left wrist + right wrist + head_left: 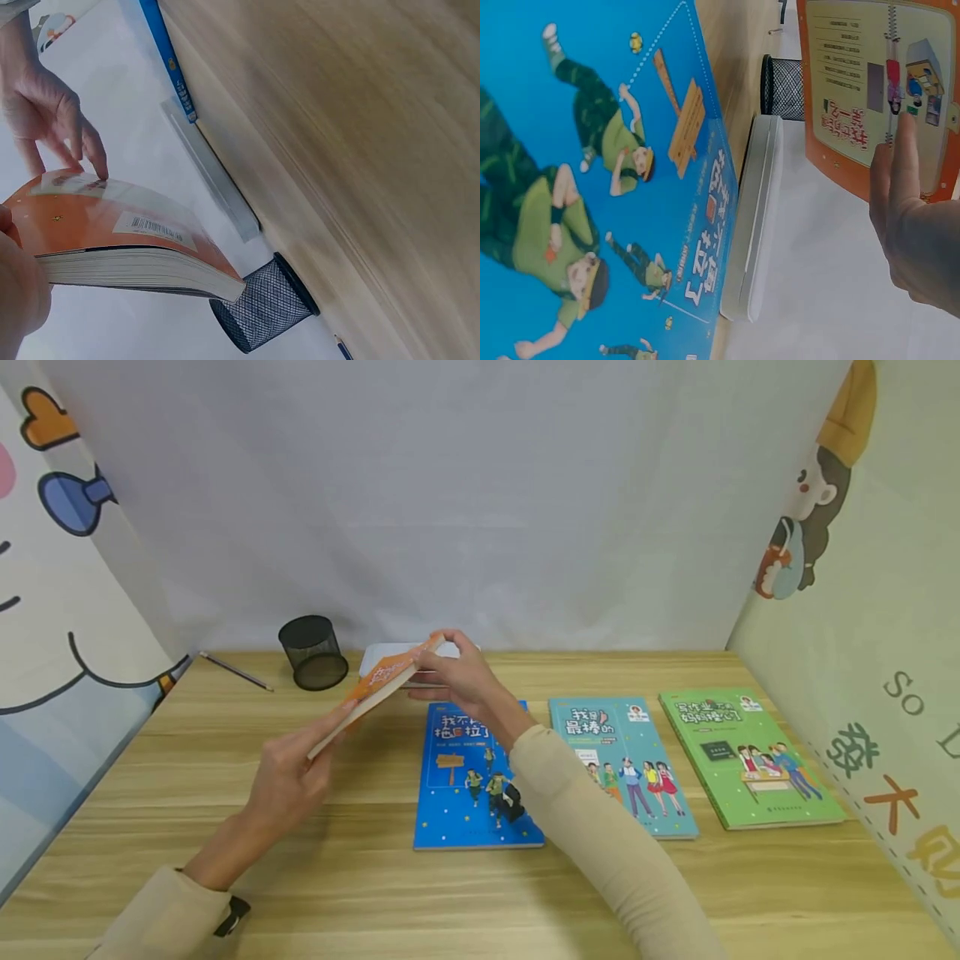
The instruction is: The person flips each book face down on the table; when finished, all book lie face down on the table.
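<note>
Basically, both hands are on the orange book [386,681], raised off the table [337,893] and tilted. Left hand [288,781] grips the near, lower end; right hand [461,681] pinches the far, upper end, fingers on the front cover in the right wrist view. Gripping both ends probably steadies the tilt and stops the pages fanning out; left looks like the firmer hold, right more of a fingertip guide. Barcode side shows in the left wrist view, page edges bowed a bit, so cover seems bendy.

Blue book [457,810] lies flat below and just nearer than the right hand, partly covered by that wrist. Teal book [637,793] sits right of the right hand, partly behind the forearm; green book [750,760] farther right. All three face up with gaps between, likely so each cover reads and can be picked up separately.

White case [372,656] is just beyond the right hand, partly hidden by book and fingers; contents can't be told. Mesh pen holder [307,643] stands beyond the left hand, near the back wall, seemingly out of the way. Pencil [236,671] lies loose left of the holder, touching neither hand.
</note>
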Demonstrator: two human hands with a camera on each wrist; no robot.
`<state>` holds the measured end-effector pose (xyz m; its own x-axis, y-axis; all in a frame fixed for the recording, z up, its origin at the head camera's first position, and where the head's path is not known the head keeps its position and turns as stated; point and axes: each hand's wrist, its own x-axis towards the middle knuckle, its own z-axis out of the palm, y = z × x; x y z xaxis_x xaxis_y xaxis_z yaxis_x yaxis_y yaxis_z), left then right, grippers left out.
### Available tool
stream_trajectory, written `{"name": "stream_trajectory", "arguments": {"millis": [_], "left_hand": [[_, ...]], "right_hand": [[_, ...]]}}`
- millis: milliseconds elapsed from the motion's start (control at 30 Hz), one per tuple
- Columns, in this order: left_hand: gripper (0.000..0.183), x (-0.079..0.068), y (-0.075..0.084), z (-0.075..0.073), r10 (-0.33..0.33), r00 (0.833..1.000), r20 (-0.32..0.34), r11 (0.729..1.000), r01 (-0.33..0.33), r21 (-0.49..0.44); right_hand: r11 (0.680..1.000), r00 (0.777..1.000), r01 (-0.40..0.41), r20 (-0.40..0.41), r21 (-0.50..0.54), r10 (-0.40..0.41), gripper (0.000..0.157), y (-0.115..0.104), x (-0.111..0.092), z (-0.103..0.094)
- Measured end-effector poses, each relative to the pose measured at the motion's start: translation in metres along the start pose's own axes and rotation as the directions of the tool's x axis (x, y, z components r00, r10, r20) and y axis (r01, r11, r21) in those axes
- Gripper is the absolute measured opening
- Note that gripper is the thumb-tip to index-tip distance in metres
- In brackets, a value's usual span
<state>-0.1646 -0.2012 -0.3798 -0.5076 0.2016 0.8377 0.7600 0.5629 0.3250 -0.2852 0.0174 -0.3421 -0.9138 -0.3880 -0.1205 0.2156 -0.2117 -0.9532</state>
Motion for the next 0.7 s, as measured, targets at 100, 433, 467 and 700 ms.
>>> {"name": "stream_trajectory", "arguments": {"millis": [100,433,467,700], "left_hand": [[0.056,0.002,0.0,-0.001,-0.029,0.999,-0.031,1.0,0.029,0.006],[0.05,0.011,0.006,0.001,-0.035,0.981,-0.192,0.999,0.027,-0.042],[0.049,0.012,0.007,0.001,-0.038,0.978,-0.205,0.998,0.028,-0.052],[0.042,0.02,0.016,-0.002,-0.164,0.952,-0.259,0.982,0.131,-0.139]], "right_hand": [[1.0,1.0,0.011,0.017,-0.016,-0.011,0.044,0.002,-0.001,-0.001],[0.995,0.989,0.103,0.106,0.015,-0.104,0.056,0.008,0.0,-0.006],[0.994,0.988,0.107,0.109,0.016,-0.108,0.056,0.009,0.0,-0.006],[0.991,0.983,0.137,0.119,0.004,-0.137,0.062,0.015,0.001,-0.007]]}}
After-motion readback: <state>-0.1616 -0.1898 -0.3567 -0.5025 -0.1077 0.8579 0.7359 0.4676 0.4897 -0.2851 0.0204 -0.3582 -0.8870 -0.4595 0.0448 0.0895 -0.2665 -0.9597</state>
